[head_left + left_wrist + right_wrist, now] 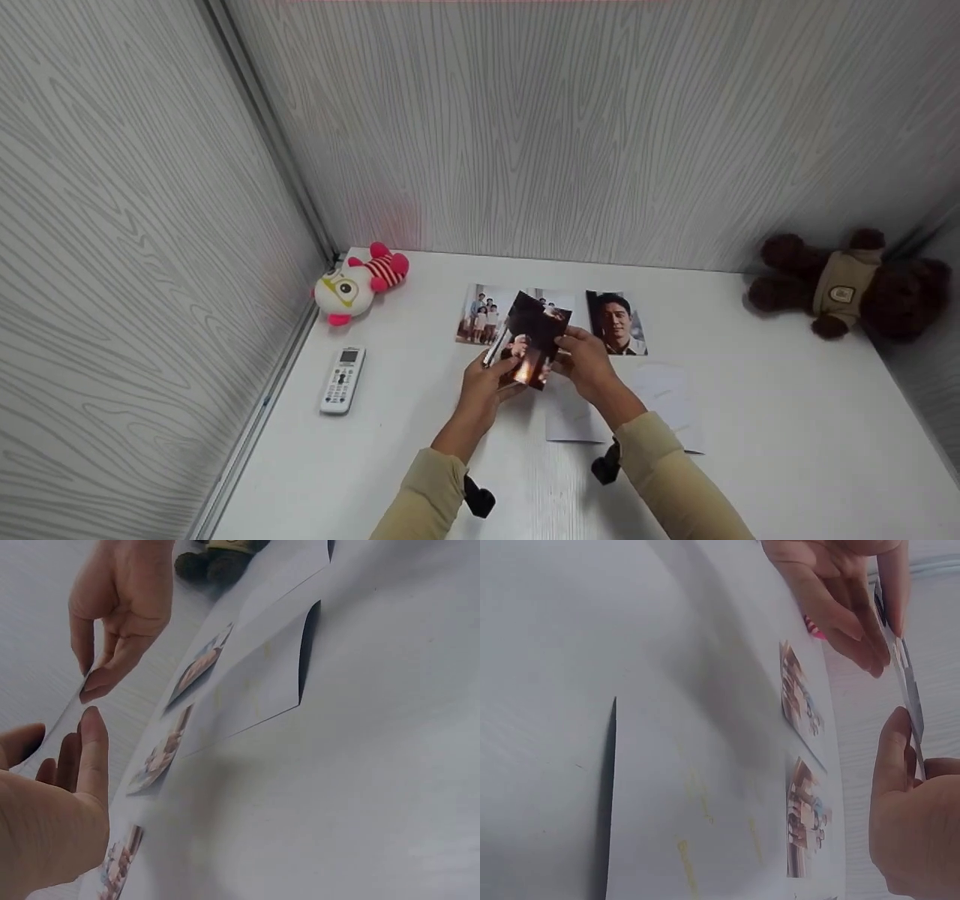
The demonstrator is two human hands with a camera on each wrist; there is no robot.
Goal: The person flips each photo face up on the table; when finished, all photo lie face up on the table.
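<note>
Both hands hold a dark photo (pixel 534 346) with warm orange patches, raised over the table. My left hand (pixel 480 386) grips its lower left side, thumb on the front and fingers behind. A second photo edge shows beside the thumb. My right hand (pixel 589 365) pinches the photo's right edge between thumb and fingers. In the right wrist view, the held photos (pixel 909 679) appear nearly edge-on. Behind the hands lie a family photo (pixel 478 319), another group photo (pixel 566 298) partly hidden by the held one, and a portrait photo (pixel 616 322).
Two white sheets (pixel 574 421) with yellowish marks and lifted edges lie near my right forearm. On the left are a white remote control (pixel 343 380) and a pink-and-white plush toy (pixel 352 289). A brown teddy bear (pixel 844 289) lies far right. Grained panels (pixel 540 135) enclose the table.
</note>
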